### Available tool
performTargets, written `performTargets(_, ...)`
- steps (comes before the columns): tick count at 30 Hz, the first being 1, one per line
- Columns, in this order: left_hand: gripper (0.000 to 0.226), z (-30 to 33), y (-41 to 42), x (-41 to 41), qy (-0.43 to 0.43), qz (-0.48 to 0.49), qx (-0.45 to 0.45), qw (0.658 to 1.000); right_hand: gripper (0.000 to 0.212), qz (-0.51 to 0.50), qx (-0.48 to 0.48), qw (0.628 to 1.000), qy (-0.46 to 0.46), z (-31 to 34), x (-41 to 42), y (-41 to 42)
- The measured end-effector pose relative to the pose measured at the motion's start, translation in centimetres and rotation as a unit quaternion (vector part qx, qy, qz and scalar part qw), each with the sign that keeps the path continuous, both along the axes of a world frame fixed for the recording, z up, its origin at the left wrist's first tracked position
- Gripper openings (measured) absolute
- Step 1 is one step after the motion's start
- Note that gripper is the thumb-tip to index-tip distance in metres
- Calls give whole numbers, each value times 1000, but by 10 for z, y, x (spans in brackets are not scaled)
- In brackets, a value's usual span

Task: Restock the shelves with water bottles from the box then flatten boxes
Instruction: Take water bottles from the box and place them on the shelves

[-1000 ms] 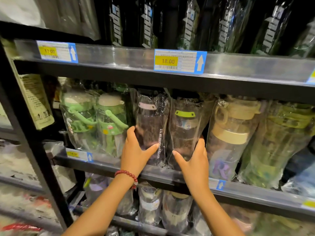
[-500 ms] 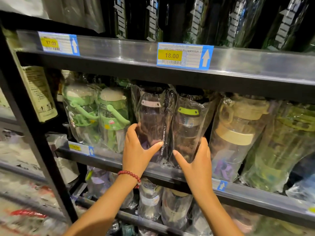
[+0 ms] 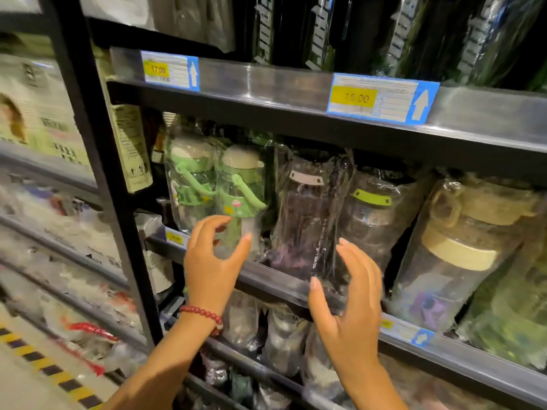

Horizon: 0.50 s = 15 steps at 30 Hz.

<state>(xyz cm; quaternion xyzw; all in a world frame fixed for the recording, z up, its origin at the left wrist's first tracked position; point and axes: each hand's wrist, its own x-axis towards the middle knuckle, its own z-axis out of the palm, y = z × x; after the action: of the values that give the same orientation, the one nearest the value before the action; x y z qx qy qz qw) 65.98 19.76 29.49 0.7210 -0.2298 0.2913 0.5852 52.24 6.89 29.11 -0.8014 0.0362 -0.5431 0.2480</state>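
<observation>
Water bottles in clear plastic wrap, two dark ones (image 3: 307, 214) (image 3: 373, 220), stand side by side on the middle metal shelf (image 3: 281, 279), green-lidded bottles (image 3: 239, 190) to their left. I see my left hand (image 3: 211, 261) just before the shelf edge, fingers spread and lightly curved, gripping nothing. My right hand (image 3: 352, 303) hovers likewise, fingers apart, near the lime-banded bottle. A red bead bracelet (image 3: 204, 315) circles my left wrist.
</observation>
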Motion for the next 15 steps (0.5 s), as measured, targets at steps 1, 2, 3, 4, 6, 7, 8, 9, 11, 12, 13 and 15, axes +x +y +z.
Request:
performTargets(1, 30, 1, 7, 9, -7, 15, -10, 1000, 42, 9, -14, 1000, -4, 0, 7, 6)
performTargets(2, 32, 1, 15, 18, -8, 29, -17, 999, 41, 17, -23, 1000, -2, 1, 15, 13)
performTargets(3, 35, 1, 22, 28, -1, 43, -18, 999, 41, 25, -22, 999, 6, 1, 24, 20)
performTargets(4, 40, 2, 30, 37, 10, 55, -15, 998, 43, 33, -11, 999, 19, 1, 32, 28)
performTargets(6, 51, 3, 44, 56, 36, 69, 4, 997, 47, 44, 26, 997, 57, 3, 51, 45)
performTargets(7, 58, 2, 51, 66, 52, 67, 18, 996, 50, 46, 51, 994, 82, 3, 63, 52)
performTargets(8, 64, 2, 58, 76, 71, 59, 32, 995, 54, 46, 75, 990, 107, 3, 74, 58)
performTargets(9, 70, 1, 64, 86, 90, 47, 45, 994, 61, 41, 95, 986, 128, 3, 86, 64)
performTargets(11, 83, 2, 73, 104, 113, 15, 79, 990, 81, 25, 108, 981, 158, 1, 108, 74)
performTargets(12, 90, 4, 75, 111, 123, -1, 98, 988, 90, 20, 110, 979, 169, 1, 117, 78)
performTargets(13, 96, 6, 76, 118, 133, -19, 117, 984, 96, 16, 114, 978, 173, 1, 125, 83)
performTargets(15, 106, 9, 77, 130, 147, -48, 151, 976, 104, 2, 128, 978, 165, 0, 139, 91)
